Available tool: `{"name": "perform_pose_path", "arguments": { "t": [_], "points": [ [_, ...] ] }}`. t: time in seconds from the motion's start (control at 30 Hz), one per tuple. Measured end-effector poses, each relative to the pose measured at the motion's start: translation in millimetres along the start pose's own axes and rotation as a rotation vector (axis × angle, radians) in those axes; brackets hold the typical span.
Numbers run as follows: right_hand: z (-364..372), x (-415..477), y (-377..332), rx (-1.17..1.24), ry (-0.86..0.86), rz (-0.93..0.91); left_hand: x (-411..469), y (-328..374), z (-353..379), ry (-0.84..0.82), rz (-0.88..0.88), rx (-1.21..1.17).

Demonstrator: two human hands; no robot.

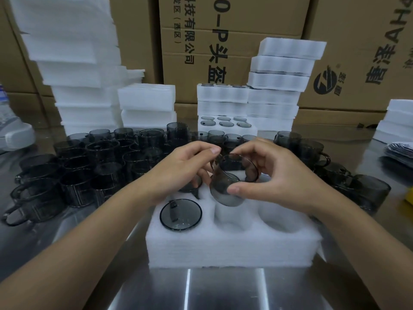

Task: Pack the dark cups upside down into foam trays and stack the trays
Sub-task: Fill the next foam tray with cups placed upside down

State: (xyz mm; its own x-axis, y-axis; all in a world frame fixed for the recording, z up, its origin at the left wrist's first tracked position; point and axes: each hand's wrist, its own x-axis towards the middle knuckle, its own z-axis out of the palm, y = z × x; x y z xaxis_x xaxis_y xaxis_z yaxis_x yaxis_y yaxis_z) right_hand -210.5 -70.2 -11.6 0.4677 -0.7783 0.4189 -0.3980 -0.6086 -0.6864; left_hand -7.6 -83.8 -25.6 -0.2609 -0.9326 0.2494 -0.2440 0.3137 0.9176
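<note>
A white foam tray point(232, 245) lies in front of me on the steel table. One dark smoked-glass cup point(180, 214) sits upside down in its front left hole, and another point(192, 186) is partly hidden under my left hand. Both hands hold a third dark cup point(230, 180), tilted, above the tray's middle. My right hand point(274, 175) grips its body between thumb and fingers. My left hand point(181, 168) pinches it at the rim side. The tray's front middle and front right holes are empty.
Many loose dark cups point(89, 166) crowd the table to the left and behind, with more point(348, 175) at the right. Stacks of filled foam trays point(277, 86) and empty foam point(73, 63) stand behind, against cardboard boxes point(223, 30). More foam point(395, 121) sits at far right.
</note>
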Motion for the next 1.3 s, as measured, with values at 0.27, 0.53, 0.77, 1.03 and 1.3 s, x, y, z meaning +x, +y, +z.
{"name": "perform_pose_path", "arguments": {
  "t": [0.27,0.53,0.77,1.03,1.3],
  "points": [
    [-7,-4,-5,-0.024,-0.191,0.01,-4,5,-8,-0.126,0.07,0.192],
    [-4,-6,-8,-0.181,-0.309,0.057,-8,11,-17,-0.169,0.081,0.204],
    [-3,-4,-4,-0.297,-0.358,0.091,-8,11,-20,-0.303,0.06,0.384],
    [-17,2,8,-0.14,-0.273,0.157,-9,10,-20,-0.38,0.007,0.478],
    [-18,4,18,-0.176,-0.33,0.227,-10,10,-18,-0.411,-0.015,0.517]
  ]
}}
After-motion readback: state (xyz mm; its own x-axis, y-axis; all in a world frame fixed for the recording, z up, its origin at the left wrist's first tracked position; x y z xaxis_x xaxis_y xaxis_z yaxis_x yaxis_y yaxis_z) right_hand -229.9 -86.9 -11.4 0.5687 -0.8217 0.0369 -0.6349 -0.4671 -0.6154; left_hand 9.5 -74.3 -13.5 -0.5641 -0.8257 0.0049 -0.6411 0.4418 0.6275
